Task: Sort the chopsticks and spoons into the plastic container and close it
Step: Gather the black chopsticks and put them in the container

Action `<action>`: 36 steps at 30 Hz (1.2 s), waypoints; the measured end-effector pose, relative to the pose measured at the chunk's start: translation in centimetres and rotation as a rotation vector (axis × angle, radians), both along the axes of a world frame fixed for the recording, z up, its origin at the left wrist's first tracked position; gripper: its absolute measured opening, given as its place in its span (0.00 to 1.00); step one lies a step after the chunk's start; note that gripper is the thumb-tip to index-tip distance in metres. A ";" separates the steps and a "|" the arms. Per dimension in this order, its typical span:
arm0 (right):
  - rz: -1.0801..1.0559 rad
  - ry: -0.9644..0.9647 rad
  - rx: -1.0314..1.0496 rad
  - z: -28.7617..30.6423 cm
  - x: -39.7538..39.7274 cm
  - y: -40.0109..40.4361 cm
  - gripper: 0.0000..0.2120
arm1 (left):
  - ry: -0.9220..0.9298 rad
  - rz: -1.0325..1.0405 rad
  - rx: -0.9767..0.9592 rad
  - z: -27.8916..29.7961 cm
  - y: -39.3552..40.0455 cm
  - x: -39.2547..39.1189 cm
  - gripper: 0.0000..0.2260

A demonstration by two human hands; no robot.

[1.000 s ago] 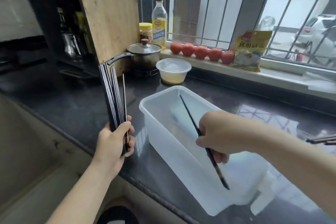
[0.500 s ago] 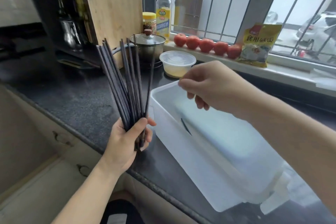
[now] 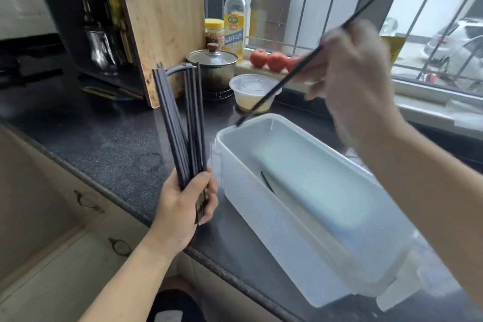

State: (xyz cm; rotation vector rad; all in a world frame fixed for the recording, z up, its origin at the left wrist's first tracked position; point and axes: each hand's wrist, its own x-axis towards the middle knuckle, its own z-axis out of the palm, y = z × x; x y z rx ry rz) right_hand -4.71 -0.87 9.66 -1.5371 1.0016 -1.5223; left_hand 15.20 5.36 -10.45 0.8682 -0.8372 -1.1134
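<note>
A long translucent plastic container point(image 3: 285, 240) lies open on the dark counter, with one dark chopstick point(image 3: 267, 181) lying inside it. My left hand point(image 3: 183, 206) grips a bundle of several dark chopsticks point(image 3: 180, 128) upright, just left of the container. My right hand point(image 3: 358, 70), blurred, is raised above the container's far end and holds a single dark chopstick point(image 3: 277, 89) slanting down, its lower tip close to the container's far left corner. No spoons show.
A lidded pot point(image 3: 213, 65), a small round plastic tub point(image 3: 254, 93), bottles point(image 3: 235, 15) and tomatoes point(image 3: 268, 59) stand behind the container by the window sill. A wooden cutting board point(image 3: 159, 21) leans at the back left. The counter edge point(image 3: 109, 191) runs diagonally by my left hand.
My right hand, empty half a second ago after dropping a chopstick into the container, now holds a single chopstick, raised above the far end. The bundle in my left hand has closed up from a fan.
</note>
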 end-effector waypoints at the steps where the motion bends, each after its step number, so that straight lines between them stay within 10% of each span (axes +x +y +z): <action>1: -0.094 0.060 -0.068 0.5 -1.1 -0.1 0.09 | 0.002 0.033 0.001 -0.1 -0.1 -0.1 0.04; 6: -0.062 1.288 0.035 -3.0 -2.0 0.0 0.15 | -0.082 0.083 0.001 0.2 -0.2 -0.6 0.12; 10: 0.145 1.784 0.279 -7.7 -0.8 0.2 0.09 | -0.110 0.079 0.042 0.0 -0.2 -0.7 0.10; 13: 0.254 1.539 0.536 -6.6 -1.2 0.3 0.13 | -0.109 0.065 0.039 -0.2 -0.2 -0.6 0.07; 19: 0.236 0.955 0.313 -3.2 -0.8 0.3 0.08 | -0.038 -0.147 -0.059 0.0 0.0 0.2 0.11; 28: 0.393 0.843 0.175 -4.3 2.1 2.4 0.09 | -0.172 -0.237 -0.116 -0.1 0.0 0.2 0.33; 33: 0.082 0.113 -0.018 -1.1 0.2 1.4 0.10 | -0.049 -0.057 -0.050 -0.1 -0.2 -0.3 0.21; 36: -0.197 0.489 -0.191 0.5 -2.1 1.0 0.10 | -0.039 0.077 -0.001 -0.3 -0.7 -0.5 0.06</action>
